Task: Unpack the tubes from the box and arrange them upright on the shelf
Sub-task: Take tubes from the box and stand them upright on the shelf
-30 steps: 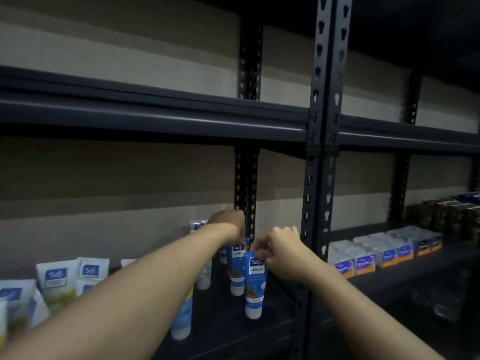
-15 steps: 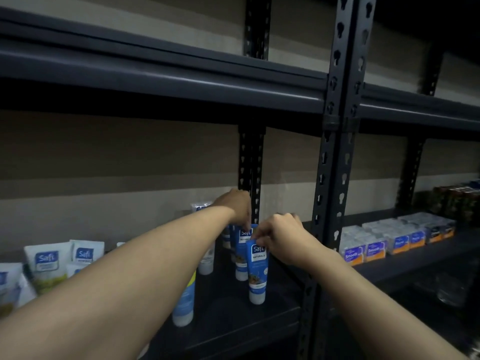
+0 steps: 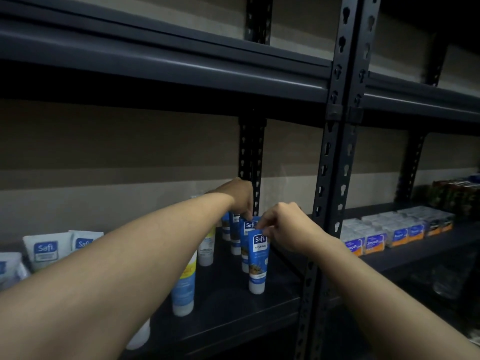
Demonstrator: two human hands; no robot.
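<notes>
Several blue Safi tubes stand cap-down in a row on the dark shelf (image 3: 228, 302). My right hand (image 3: 283, 227) pinches the top edge of the front blue tube (image 3: 258, 263), which stands upright. My left hand (image 3: 240, 196) reaches farther back and grips the top of a blue tube behind (image 3: 235, 229), mostly hidden by my fingers. A blue and yellow tube (image 3: 184, 292) and a white tube (image 3: 206, 249) stand to the left, partly behind my left forearm. No box is in view.
White Safi sachets (image 3: 48, 252) stand at the shelf's left end. A perforated black upright (image 3: 330, 193) rises just right of my right hand. The neighbouring bay holds rows of small boxes (image 3: 374, 239). An upper shelf (image 3: 181, 66) hangs overhead.
The view has tilted and shifted a little. Both hands stay on the tops of the blue tubes, with the front tube still standing in the same spot.
</notes>
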